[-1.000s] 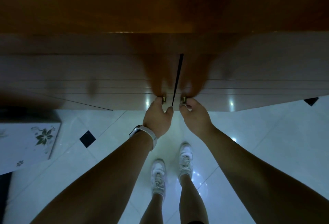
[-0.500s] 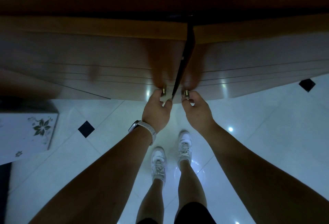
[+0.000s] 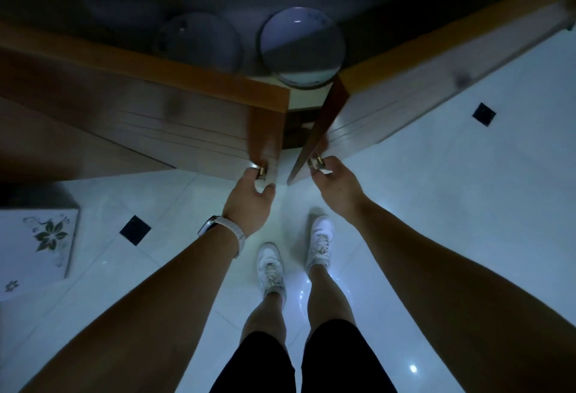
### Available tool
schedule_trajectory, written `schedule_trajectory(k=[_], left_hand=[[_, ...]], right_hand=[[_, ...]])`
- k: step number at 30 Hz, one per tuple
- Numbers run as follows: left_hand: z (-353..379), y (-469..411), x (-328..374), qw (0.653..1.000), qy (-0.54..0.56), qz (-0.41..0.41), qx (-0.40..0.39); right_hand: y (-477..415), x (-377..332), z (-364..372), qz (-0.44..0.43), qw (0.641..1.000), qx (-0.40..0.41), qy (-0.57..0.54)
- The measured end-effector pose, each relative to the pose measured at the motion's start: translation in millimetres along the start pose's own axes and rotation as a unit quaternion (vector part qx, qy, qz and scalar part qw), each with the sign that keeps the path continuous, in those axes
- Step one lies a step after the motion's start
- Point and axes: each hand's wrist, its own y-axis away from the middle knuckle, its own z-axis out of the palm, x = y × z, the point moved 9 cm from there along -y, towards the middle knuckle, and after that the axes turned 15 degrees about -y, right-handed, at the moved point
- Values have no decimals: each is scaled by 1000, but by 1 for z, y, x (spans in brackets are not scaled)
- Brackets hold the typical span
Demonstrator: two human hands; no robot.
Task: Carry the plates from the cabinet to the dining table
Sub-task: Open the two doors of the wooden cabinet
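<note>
floor [image 3: 467,205]: glossy white tile | black diamond insets [image 3: 135,230] | flower-printed white box [image 3: 34,246]: left

Dim bluish light, floor [image 3: 452,221] glare, blurred cabinet doors [image 3: 149,124], warped edges

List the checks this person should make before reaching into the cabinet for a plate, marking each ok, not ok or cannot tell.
1. Plates in sight: ok; a lit plate and a darker plate sit inside the cabinet.
2. Doors wide enough: not ok; left door and right door stand only partly apart.
3. Hands free: not ok; left hand holds the left knob, right hand holds the right knob.
4. Stack heights: cannot tell; too dark.
</note>
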Motion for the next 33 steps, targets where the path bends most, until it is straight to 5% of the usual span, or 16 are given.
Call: schedule_trajectory(k=[33], left_hand=[[-23,153,-123,978,-8,-173,117]], right_hand=[[106,82,-81,-57,984,98,137]])
